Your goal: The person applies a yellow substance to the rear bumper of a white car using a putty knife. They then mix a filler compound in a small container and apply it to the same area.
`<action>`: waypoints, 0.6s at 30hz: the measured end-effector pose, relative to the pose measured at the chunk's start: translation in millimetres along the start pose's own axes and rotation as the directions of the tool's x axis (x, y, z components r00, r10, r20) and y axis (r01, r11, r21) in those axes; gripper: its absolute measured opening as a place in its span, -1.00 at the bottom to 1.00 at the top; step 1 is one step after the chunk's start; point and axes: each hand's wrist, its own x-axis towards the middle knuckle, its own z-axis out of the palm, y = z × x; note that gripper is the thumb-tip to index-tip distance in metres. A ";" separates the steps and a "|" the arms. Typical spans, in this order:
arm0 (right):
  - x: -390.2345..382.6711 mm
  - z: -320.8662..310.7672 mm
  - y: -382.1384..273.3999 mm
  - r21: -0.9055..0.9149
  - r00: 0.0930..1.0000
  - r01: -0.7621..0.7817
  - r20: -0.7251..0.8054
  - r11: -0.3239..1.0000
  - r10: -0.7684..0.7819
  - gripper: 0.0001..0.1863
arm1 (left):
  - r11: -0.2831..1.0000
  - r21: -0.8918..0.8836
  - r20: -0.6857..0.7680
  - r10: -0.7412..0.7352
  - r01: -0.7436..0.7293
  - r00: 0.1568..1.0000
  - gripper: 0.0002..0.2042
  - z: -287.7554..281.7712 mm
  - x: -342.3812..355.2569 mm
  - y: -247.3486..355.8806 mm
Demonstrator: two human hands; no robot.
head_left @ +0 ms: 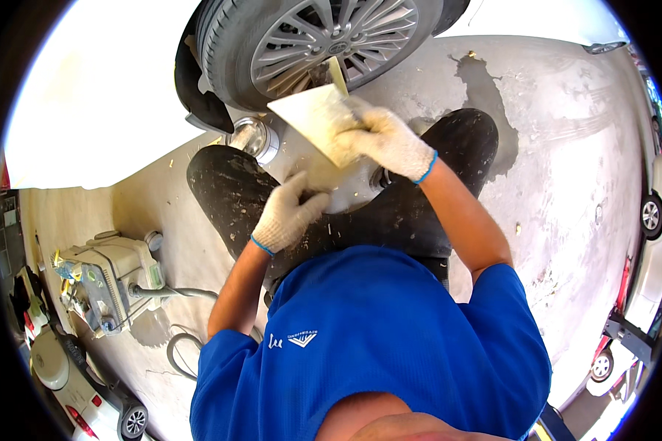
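My right hand (386, 141), in a knitted off-white glove with a blue cuff, is closed on a flat cream board (309, 117) held tilted between my knees. A narrow pale yellow strip (337, 75) stands up beyond the board's far edge; whether it is a separate piece I cannot tell. My left hand (288, 214), gloved the same way, is below and to the left of the board, thumb and forefinger apart. A blurred tan patch (325, 175) lies between that hand and the board; I cannot make out what it is.
Ahead is a car wheel (336, 45) under a white body panel (103, 95). An open metal can (256, 140) stands by my left knee. On the left floor are a beige machine (114, 275) and a grey hose (180, 292). A dark wet patch (485, 95) marks the concrete at right.
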 end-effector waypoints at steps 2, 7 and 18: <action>4.2 -7.4 22.1 -0.062 0.963 -0.229 0.132 0.971 0.235 -0.60 | 0.984 -0.153 0.153 -0.062 0.086 0.986 -0.71 3.9 -0.6 28.5; -11.5 -29.3 43.2 -0.030 0.958 -0.233 0.167 0.972 0.234 -0.67 | 0.921 -0.389 0.051 -0.013 0.031 0.999 -0.72 -15.9 -8.9 23.3; -23.3 -30.1 41.3 0.019 0.968 -0.252 0.029 0.968 0.251 -0.77 | 0.988 0.148 0.098 0.024 -0.039 0.995 -0.79 -13.2 -5.5 25.7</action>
